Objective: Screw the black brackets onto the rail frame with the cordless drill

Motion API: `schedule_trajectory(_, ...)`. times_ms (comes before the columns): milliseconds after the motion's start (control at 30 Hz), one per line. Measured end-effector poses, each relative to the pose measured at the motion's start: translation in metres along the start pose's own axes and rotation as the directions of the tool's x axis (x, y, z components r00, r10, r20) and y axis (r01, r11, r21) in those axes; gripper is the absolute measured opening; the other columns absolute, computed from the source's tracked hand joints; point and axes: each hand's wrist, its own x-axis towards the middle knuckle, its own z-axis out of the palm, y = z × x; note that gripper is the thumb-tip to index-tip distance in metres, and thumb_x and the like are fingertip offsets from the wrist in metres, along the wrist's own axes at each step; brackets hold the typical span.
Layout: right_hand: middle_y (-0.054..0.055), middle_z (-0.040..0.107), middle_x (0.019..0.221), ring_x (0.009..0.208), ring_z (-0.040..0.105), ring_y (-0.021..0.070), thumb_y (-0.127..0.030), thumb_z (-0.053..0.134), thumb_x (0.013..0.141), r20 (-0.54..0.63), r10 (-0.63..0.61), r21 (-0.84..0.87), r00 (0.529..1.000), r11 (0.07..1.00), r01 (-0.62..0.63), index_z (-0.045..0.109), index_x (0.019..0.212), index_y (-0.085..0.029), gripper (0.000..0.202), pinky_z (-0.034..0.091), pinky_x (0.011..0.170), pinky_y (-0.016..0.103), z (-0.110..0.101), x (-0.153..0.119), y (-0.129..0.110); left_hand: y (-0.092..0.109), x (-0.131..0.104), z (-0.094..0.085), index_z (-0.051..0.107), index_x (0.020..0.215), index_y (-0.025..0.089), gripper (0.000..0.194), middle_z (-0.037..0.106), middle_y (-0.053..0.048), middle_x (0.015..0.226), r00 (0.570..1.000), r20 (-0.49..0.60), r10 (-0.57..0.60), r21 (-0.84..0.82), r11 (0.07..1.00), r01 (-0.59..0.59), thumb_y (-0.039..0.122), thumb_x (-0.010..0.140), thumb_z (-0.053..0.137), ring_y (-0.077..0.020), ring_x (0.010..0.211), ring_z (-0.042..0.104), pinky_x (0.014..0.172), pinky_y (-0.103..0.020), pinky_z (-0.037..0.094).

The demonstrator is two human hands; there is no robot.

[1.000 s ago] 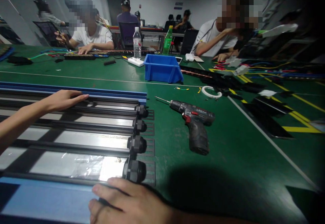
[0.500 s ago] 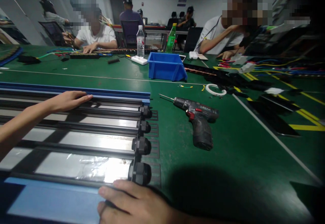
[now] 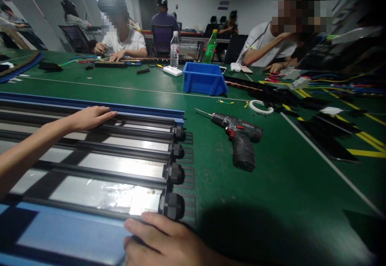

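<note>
Several long metal profiles with black rails and film-covered silvery faces (image 3: 111,165) lie side by side on the left. Black cable glands (image 3: 174,206) stick out from their right ends. Across the far rails rests my left hand (image 3: 92,118), its fingers stretched out. At the near right corner my right hand (image 3: 164,238) lies on the edge of the nearest blue profile (image 3: 72,232), fingers spread. Neither hand is wrapped around anything. A black and red cordless drill (image 3: 241,137) lies on its side to the right of the glands, apart from both hands.
On the green table (image 3: 286,177) stand a blue bin (image 3: 205,79), a water bottle (image 3: 174,51) and a green bottle (image 3: 210,47). A white ring (image 3: 261,107) lies behind the drill. Wires and black parts (image 3: 328,137) cover the right side. Two people sit across the table.
The whole view has shifted, so the table and objects appear slightly further right. Both hands stay on the profiles in nearly the same places.
</note>
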Motion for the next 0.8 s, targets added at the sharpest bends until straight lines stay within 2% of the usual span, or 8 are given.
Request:
schedule_trajectory(67, 0.000, 0.074, 0.114, 0.137, 0.052, 0.0258, -0.029, 0.066, 0.097, -0.005, -0.004, -0.008, 1.000, 1.000, 0.004, 0.072, 0.102, -0.020, 0.012, 0.049, 0.112, 0.035, 0.0008, -0.0005, 0.0000, -0.0026, 0.0023, 0.0011, 0.068, 0.097, 0.019, 0.065, 0.074, -0.010, 0.096, 1.000, -0.007, 0.018, 0.023, 1.000, -0.018, 0.075, 0.095, 0.035, -0.0292, 0.089, 0.067, 0.082, -0.035, 0.049)
schedule_trajectory(167, -0.001, 0.074, 0.114, 0.137, 0.052, 0.0248, -0.032, 0.066, 0.097, -0.017, 0.006, -0.008, 1.000, 1.000, -0.006, 0.072, 0.102, -0.021, 0.014, 0.048, 0.112, 0.034, 0.0019, -0.0010, -0.0004, -0.0047, 0.0046, 0.0018, 0.065, 0.089, 0.021, 0.059, 0.071, -0.009, 0.087, 1.000, -0.013, 0.027, 0.030, 0.999, -0.027, 0.073, 0.094, 0.037, -0.0290, 0.083, 0.066, 0.076, -0.034, 0.047)
schedule_trajectory(333, -0.002, 0.075, 0.111, 0.136, 0.053, 0.0242, -0.030, 0.066, 0.097, -0.024, 0.000, -0.010, 1.000, 1.000, 0.000, 0.072, 0.101, -0.021, 0.012, 0.048, 0.112, 0.034, 0.0028, -0.0010, 0.0006, -0.0049, 0.0050, 0.0029, 0.064, 0.088, 0.021, 0.055, 0.071, -0.008, 0.088, 0.999, -0.027, 0.032, 0.034, 0.999, -0.031, 0.069, 0.095, 0.039, -0.0283, 0.082, 0.066, 0.074, -0.034, 0.046)
schedule_trajectory(633, -0.001, 0.074, 0.103, 0.134, 0.054, 0.0252, -0.030, 0.067, 0.096, -0.033, 0.013, 0.008, 0.999, 1.000, -0.013, 0.071, 0.097, -0.020, 0.010, 0.049, 0.110, 0.035, 0.0050, -0.0007, -0.0011, -0.0025, 0.0029, 0.0057, 0.064, 0.090, 0.021, 0.058, 0.072, -0.010, 0.095, 0.997, -0.070, 0.020, 0.051, 0.999, -0.017, 0.070, 0.096, 0.034, -0.0303, 0.087, 0.066, 0.077, -0.035, 0.047)
schedule_trajectory(800, -0.004, 0.074, 0.101, 0.134, 0.054, 0.0245, -0.030, 0.065, 0.098, -0.038, -0.002, 0.005, 0.999, 1.000, 0.003, 0.071, 0.098, -0.022, 0.010, 0.049, 0.110, 0.035, 0.0056, -0.0013, -0.0002, 0.0018, 0.0002, 0.0051, 0.063, 0.093, 0.018, 0.062, 0.071, -0.010, 0.096, 0.997, -0.069, 0.019, 0.056, 0.998, -0.015, 0.071, 0.098, 0.032, -0.0278, 0.088, 0.064, 0.079, -0.034, 0.045)
